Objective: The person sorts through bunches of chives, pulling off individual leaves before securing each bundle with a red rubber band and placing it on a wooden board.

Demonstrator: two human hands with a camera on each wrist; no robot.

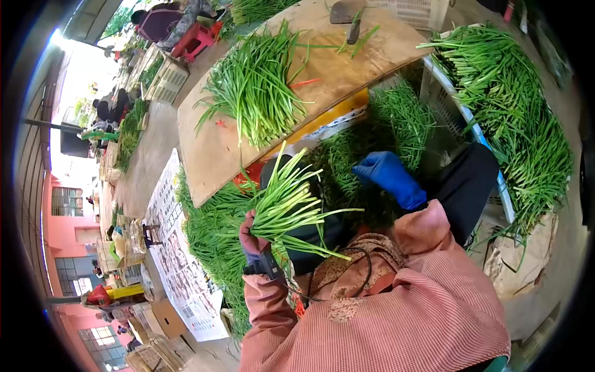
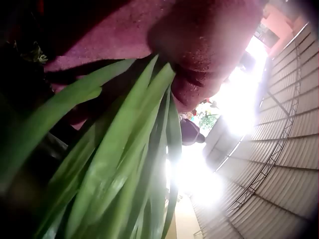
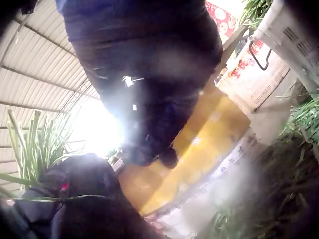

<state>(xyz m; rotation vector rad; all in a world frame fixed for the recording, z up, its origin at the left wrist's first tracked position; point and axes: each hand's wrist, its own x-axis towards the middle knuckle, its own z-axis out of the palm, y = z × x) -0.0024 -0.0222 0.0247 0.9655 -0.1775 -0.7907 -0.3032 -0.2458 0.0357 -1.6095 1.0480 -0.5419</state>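
Observation:
My left hand (image 1: 253,234), in a maroon glove, grips a bunch of garlic chives (image 1: 288,204) whose pale cut ends fan up and to the right over my lap. In the left wrist view the maroon fingers (image 2: 194,45) curl round the flat green leaves (image 2: 122,144). My right hand (image 1: 387,177), in a blue glove, hovers over loose chives (image 1: 341,155) between my knees. Its fingers are loosely bent, and nothing shows between them in the right wrist view, where the glove (image 3: 149,79) looks dark against a yellow panel (image 3: 209,134).
A wooden board (image 1: 204,155) ahead carries a chive pile (image 1: 257,87) and a dark-handled blade (image 1: 353,28). To the right, a crate heaped with chives (image 1: 508,105) stands close by. More chives (image 1: 217,235) lie left of my knee, beside a printed sheet (image 1: 180,266). Other people (image 1: 161,25) sit farther back.

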